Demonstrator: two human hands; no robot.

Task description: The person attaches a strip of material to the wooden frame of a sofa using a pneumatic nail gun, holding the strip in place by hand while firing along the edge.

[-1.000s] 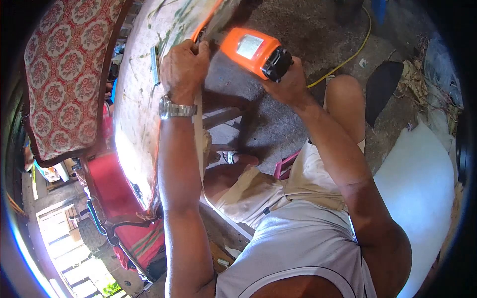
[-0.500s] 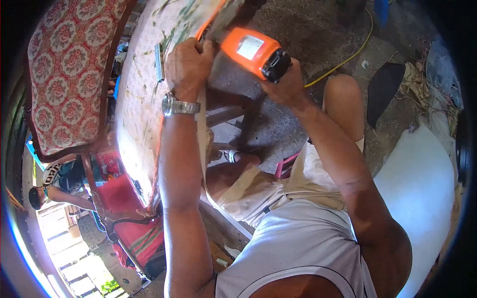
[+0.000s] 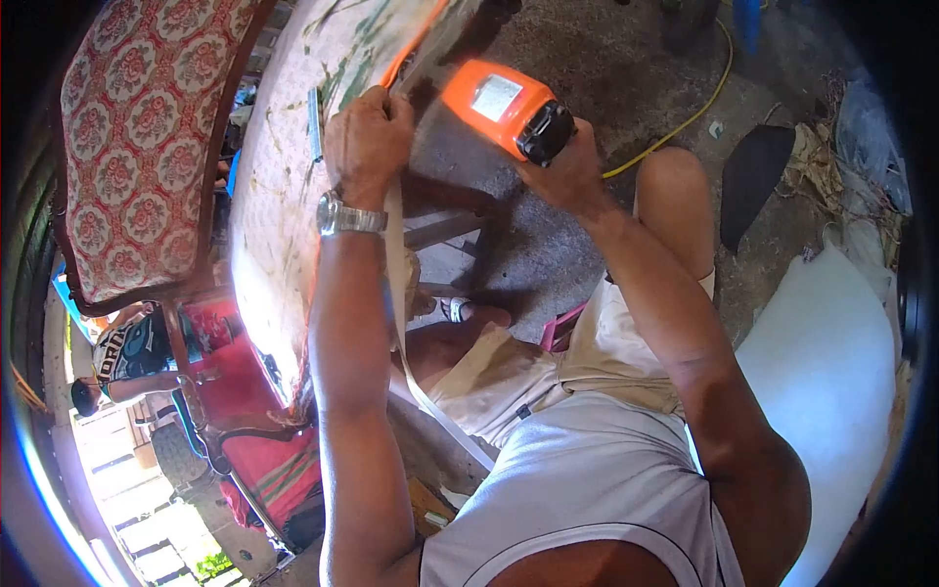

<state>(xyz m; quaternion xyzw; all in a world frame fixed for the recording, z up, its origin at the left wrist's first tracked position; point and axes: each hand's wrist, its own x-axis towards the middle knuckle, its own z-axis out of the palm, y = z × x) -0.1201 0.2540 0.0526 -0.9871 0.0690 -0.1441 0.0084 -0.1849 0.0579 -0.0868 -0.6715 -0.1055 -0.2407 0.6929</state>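
Note:
My left hand (image 3: 369, 139), with a metal watch on its wrist, is closed on the edge of a pale patterned cushioned piece (image 3: 279, 186), where an orange cord (image 3: 416, 44) runs along the rim. A cream strip (image 3: 396, 284) hangs below this hand. My right hand (image 3: 567, 171) grips an orange power tool (image 3: 499, 103) with a black end; its front points toward the rim and is blurred. A short staple strip (image 3: 314, 124) lies on the pale surface beside my left hand.
A chair back with red floral fabric (image 3: 147, 147) stands at the left, and a person (image 3: 137, 352) is below it. A yellow hose (image 3: 675, 132) crosses the floor. White padding (image 3: 831, 342) lies at the right, near a dark fabric piece (image 3: 755, 186).
My left hand has shifted slightly down along the rim. The tool has moved a little in my right hand's grip area. The person at the left has moved slightly.

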